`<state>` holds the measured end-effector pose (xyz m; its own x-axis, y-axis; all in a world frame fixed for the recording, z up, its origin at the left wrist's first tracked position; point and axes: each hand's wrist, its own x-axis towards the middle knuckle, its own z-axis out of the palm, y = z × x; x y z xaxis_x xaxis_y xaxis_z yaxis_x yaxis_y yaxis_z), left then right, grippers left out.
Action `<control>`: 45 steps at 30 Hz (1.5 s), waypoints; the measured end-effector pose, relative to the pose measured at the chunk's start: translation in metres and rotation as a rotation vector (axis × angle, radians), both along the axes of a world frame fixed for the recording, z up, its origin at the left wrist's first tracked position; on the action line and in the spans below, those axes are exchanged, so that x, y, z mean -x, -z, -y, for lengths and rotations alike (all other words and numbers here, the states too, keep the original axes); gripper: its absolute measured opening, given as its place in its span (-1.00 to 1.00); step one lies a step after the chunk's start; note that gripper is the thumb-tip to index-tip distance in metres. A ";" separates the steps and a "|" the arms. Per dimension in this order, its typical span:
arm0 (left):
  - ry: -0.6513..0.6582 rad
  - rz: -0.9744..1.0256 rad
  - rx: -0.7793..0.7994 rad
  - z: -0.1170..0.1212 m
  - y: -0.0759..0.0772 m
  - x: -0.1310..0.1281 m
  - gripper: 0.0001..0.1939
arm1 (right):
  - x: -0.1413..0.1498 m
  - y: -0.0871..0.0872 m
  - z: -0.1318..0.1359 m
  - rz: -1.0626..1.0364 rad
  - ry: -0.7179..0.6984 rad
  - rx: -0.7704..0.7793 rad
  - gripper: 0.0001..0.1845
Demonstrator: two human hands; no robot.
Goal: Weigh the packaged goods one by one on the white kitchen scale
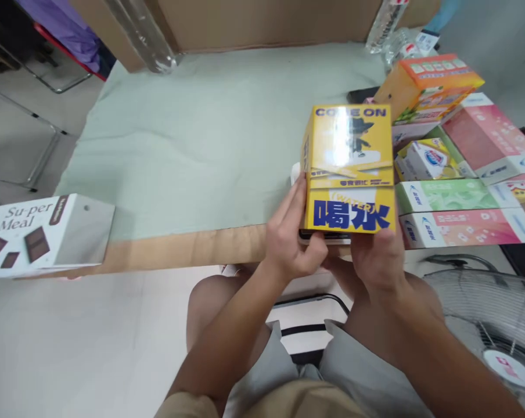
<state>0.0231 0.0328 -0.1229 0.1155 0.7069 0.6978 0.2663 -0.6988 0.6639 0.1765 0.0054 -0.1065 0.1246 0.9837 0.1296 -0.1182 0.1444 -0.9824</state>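
A yellow carton (349, 139) with dark blue lettering is held up between my two hands, over the front edge of the table. My left hand (288, 232) grips its left side, fingers along the side and thumb near the lower edge. At the lower right corner, my right hand (380, 255) has its thumb on the box, while its other fingers are hidden behind it. Crossing flaps show midway on the carton's face. Behind its lower left edge, a pale flat object peeks out, too covered to name.
Pink and green cartons (467, 194), a yellow-white pack (430, 159) and an orange box (437, 87) crowd the table's right side. A white "Su-per Meal" box (49, 232) sits at the left front corner. Below right stands a fan (497, 325). A cardboard panel (271, 23) borders the back.
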 end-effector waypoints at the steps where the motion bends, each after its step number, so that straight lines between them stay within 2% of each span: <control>1: -0.028 0.043 -0.021 0.000 -0.002 0.001 -0.33 | 0.006 -0.007 -0.005 -0.023 0.023 -0.011 -0.33; 5: -0.210 0.205 -0.038 -0.009 -0.013 0.025 -0.33 | 0.044 -0.040 -0.035 -0.074 0.001 -0.022 -0.54; 8: -0.337 0.286 0.012 -0.017 -0.028 0.066 -0.38 | 0.083 -0.057 -0.066 -0.131 -0.085 -0.007 -0.67; 10: -0.436 0.357 0.070 -0.018 -0.038 0.102 -0.41 | 0.112 -0.058 -0.088 -0.157 -0.161 0.035 -0.73; 13: -0.674 0.482 0.126 -0.013 -0.049 0.162 -0.59 | 0.164 -0.048 -0.124 -0.113 -0.277 0.121 -0.72; 15: -0.842 0.519 0.160 -0.006 -0.052 0.200 -0.72 | 0.204 -0.037 -0.149 -0.054 -0.395 0.186 -0.66; 19: -1.086 0.490 0.233 0.005 -0.043 0.258 -0.75 | 0.292 -0.015 -0.199 0.036 -0.612 0.244 -0.57; 23: -1.261 0.463 0.289 0.008 -0.028 0.284 -0.73 | 0.370 0.008 -0.239 0.108 -0.801 0.221 -0.51; 27: -1.257 0.470 0.450 0.013 -0.022 0.292 -0.68 | 0.424 0.027 -0.253 0.091 -0.887 0.175 -0.55; 31: -1.131 0.478 0.492 0.025 -0.029 0.295 -0.83 | 0.447 0.031 -0.245 0.064 -0.991 0.193 -0.63; 35: -1.131 0.472 0.512 0.032 -0.041 0.295 -0.87 | 0.453 0.030 -0.237 0.042 -1.029 0.264 -0.64; 40: -1.101 0.489 0.609 0.032 -0.048 0.297 -0.76 | 0.469 0.027 -0.235 0.084 -1.069 0.262 -0.69; 43: -1.150 0.524 0.529 0.032 -0.051 0.296 -0.76 | 0.456 0.012 -0.222 0.136 -0.872 0.196 -0.67; 45: -1.186 0.566 0.358 0.032 -0.056 0.290 -0.78 | 0.416 -0.005 -0.200 0.096 -0.665 0.067 -0.60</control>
<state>-0.2669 0.0006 -0.0666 -0.9211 0.3311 0.2049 0.2137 -0.0102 0.9769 -0.2392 0.2058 -0.1017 -0.5195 0.8532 0.0462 -0.0730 0.0096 -0.9973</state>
